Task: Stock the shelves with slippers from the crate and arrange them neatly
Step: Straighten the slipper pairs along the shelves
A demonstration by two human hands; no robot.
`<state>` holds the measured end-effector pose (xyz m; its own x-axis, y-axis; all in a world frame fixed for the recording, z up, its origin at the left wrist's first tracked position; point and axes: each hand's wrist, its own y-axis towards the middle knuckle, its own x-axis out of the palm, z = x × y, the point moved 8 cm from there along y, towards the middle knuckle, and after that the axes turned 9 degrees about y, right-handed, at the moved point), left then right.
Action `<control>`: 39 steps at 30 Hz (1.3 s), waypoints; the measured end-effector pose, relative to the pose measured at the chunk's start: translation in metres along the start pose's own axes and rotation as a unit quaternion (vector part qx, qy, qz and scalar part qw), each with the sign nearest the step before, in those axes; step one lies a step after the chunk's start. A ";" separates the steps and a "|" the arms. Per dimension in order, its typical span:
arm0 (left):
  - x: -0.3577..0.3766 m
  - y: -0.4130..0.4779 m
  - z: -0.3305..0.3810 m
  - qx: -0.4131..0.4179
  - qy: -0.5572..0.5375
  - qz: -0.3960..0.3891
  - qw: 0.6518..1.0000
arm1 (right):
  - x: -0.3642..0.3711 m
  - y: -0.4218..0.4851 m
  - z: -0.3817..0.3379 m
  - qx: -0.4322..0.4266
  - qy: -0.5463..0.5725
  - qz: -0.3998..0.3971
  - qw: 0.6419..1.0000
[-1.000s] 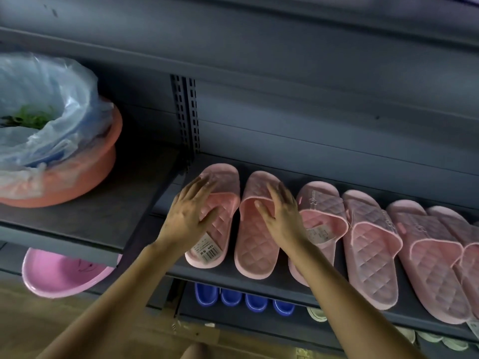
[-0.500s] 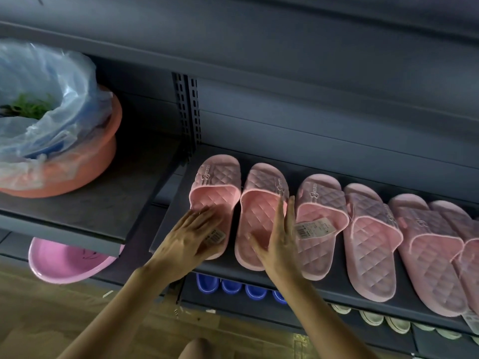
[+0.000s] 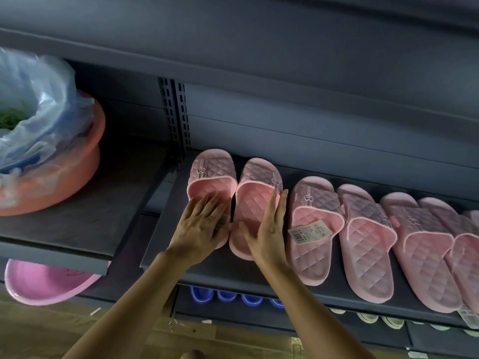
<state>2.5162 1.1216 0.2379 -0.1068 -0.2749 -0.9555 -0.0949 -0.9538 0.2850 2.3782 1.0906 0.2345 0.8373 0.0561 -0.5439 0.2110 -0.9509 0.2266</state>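
a: how much room is there at the left end?

b: little. the first slipper (image 3: 207, 177) sits at the left end of the shelf (image 3: 228, 268), its toe close to the post (image 3: 176, 112). a narrow bare strip runs between its left side and the shelf's left edge. behind the toes, a dark strip of shelf lies before the back wall. in front, the heels stop short of the front edge, with bare shelf between my wrists.

a: and your hands?

b: both are flat and hold nothing. my left hand (image 3: 199, 229) lies palm down on the first slipper's footbed. its fingers are straight and point to the strap, and they half cover a tag there. my right hand (image 3: 269, 229) stands more on edge along the right side of the second slipper (image 3: 256, 187). the fingers are straight and the thumb rests on the footbed.

a: so where are the slippers relative to your hands?

b: the pair lies under and between them, side against side, toes to the wall. my right fingers fill the gap to the third slipper (image 3: 313, 224), which has a tag (image 3: 309, 230) on its footbed. from there the row runs right, its heels swung right and nearer the front edge.

a: anything else near?

b: left of the post, a side shelf (image 3: 77, 229) holds an orange basin (image 3: 77, 177) with a plastic bag in it. a pink basin (image 3: 39, 283) sits under it, and blue slippers (image 3: 202, 294) stand on the level below.
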 end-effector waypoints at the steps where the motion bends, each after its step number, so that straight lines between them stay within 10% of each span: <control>1: 0.002 0.002 -0.002 0.002 -0.001 0.001 1.000 | 0.001 0.004 0.000 0.003 0.006 -0.002 1.000; 23: -0.026 -0.011 0.017 -0.027 -0.030 -0.095 0.995 | -0.053 -0.008 -0.018 0.025 -0.130 -0.086 0.987; 39: -0.023 0.030 0.179 0.003 -0.097 -0.084 0.992 | -0.201 -0.054 0.069 0.004 -0.148 -0.027 0.989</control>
<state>2.3387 1.1214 0.2816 -0.2776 -0.0840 -0.9570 -0.1331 -0.9832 0.1249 2.1637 1.1099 0.2761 0.6395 0.0166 -0.7686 0.2474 -0.9510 0.1852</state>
